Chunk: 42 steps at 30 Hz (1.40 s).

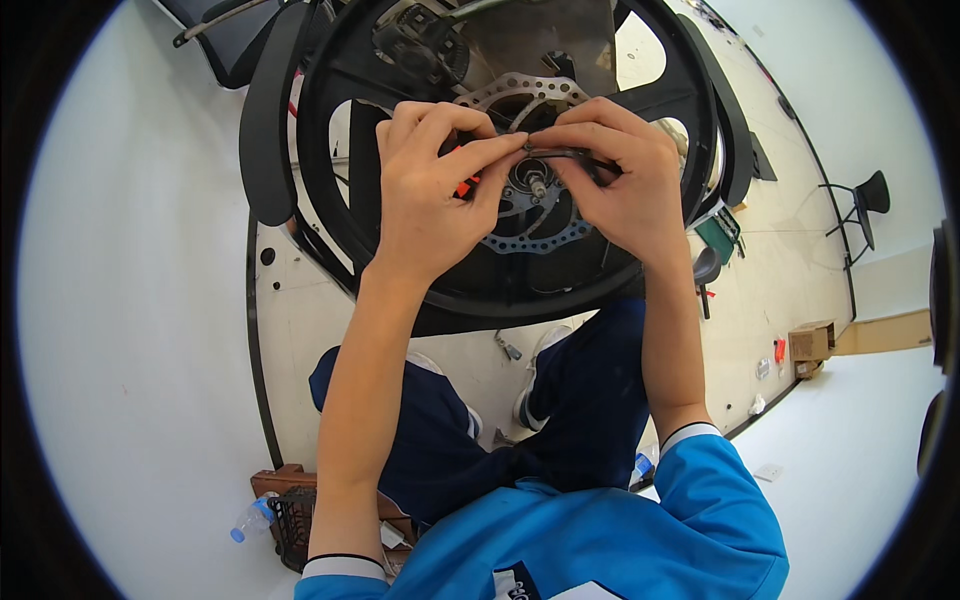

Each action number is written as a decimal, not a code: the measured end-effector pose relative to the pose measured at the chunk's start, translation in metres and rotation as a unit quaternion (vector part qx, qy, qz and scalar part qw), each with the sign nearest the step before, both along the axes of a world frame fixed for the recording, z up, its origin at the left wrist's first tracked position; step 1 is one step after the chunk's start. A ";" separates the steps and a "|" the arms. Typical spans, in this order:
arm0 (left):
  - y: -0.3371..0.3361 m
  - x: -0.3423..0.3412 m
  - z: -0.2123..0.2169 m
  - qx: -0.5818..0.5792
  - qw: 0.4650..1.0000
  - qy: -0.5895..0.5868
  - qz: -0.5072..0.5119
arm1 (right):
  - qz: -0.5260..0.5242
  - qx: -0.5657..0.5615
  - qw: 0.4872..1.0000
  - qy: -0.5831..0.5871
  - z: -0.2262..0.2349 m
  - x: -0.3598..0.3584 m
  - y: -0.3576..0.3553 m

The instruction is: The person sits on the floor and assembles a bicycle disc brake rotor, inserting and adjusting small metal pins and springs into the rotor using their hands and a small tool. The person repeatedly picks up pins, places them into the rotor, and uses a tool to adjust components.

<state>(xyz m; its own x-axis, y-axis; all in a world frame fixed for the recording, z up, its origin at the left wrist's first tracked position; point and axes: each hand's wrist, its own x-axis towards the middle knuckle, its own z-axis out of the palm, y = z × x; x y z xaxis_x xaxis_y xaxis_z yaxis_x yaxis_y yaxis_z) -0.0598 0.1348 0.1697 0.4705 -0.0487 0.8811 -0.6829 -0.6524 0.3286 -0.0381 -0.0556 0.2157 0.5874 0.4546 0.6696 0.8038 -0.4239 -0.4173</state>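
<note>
A black spoked wheel [520, 306] lies flat in front of me, with a perforated metal brake disc [540, 243] on its hub. The threaded axle [537, 186] points up at the disc's centre. My right hand [632, 175] grips a thin, dark bent rod that looks like a hex key [556, 153], just above the hub. My left hand [428, 190] has thumb and index finger pinched at the rod's tip, almost touching my right fingertips. Whatever lies in that pinch is too small to make out. Something red [467, 187] shows behind my left fingers.
The wheel rests on a chair with black armrests [270, 120]. A small metal part [508, 346] lies on the floor between my feet. At the lower left stand a black basket [293, 527] and a plastic bottle [254, 517]. Cardboard boxes [812, 341] and another chair [866, 205] are at right.
</note>
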 end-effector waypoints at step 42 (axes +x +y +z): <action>-0.004 0.001 0.002 -0.013 1.000 -0.011 -0.008 | -0.044 0.220 0.969 0.099 0.031 -0.019 -0.009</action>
<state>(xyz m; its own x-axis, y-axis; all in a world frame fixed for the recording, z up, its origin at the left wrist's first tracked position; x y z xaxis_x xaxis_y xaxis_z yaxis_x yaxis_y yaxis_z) -0.0587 0.1307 0.1714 0.4509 -0.0328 0.8920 -0.7007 -0.6320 0.3310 -0.0570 -0.0649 0.2467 0.7480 0.0918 0.6573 0.6579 -0.2329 -0.7162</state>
